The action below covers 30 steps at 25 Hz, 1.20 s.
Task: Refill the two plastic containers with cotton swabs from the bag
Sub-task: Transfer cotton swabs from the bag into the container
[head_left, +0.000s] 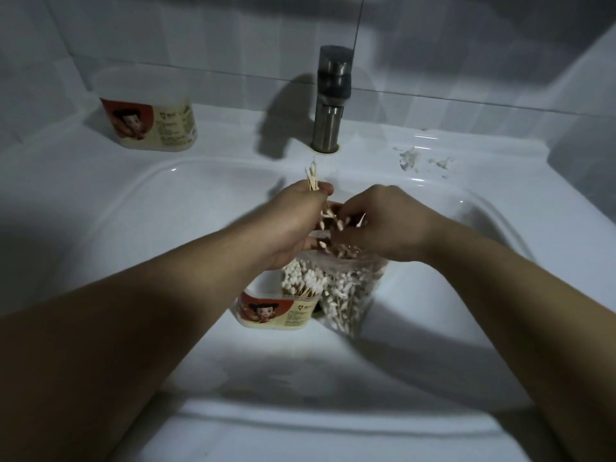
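Cotton swabs (313,176) stood in a small bundle pinched in my left hand (293,225), tips up, above the mouth of the bag (350,295), while the fingers of my right hand (386,225) were curled round a loose tangle of more swabs at that mouth. To do this well, I judged I should square the sticks so they all ran one way before lowering them, since crossed ones would jam or spill. The nearer container (276,311) stood in the basin touching the bag's left side, below my left wrist, already packed with upright swabs. I reckoned little room was left there and this handful might belong in the other container (150,121), well apart on the back left ledge of the sink (133,201). The bag looked soft and, I thought, could sag over if let go. The tap (331,98) rose just behind my hands, and any swab dropped into a wet basin would be spoiled. Some whitish flecks (420,158) lay on the ledge right of the tap.
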Available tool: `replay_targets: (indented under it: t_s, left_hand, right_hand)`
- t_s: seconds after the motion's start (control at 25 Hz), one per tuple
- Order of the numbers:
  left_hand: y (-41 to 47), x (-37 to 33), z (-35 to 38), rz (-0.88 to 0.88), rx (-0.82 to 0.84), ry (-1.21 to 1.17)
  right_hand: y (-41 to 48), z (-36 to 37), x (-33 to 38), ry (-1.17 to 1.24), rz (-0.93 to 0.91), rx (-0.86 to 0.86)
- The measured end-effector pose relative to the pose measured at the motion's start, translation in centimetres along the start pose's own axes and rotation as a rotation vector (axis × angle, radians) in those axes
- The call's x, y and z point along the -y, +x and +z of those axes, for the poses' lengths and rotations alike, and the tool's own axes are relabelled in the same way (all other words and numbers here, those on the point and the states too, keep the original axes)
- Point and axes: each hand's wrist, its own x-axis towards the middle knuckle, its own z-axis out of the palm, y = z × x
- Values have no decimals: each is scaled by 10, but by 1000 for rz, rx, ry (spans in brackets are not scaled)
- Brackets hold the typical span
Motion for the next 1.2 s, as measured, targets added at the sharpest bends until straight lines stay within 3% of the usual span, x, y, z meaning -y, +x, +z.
replay_targets:
  t_s: [0.44, 0.8, 1.0, 1.2]
  left_hand:
    - [1, -7, -5, 26, -96, -213]
    - [1, -3, -1, 113, -41, 23]
    - [0, 5, 2, 169, 43, 108]
    - [-1, 7, 2, 156, 128, 98]
  right_hand:
    - [-4, -11, -8, 87, 53, -49]
    - [4, -14, -14, 362, 88, -339]
    - [4, -12, -11, 494, 90, -307]
    - [8, -4, -8, 839, 108, -286]
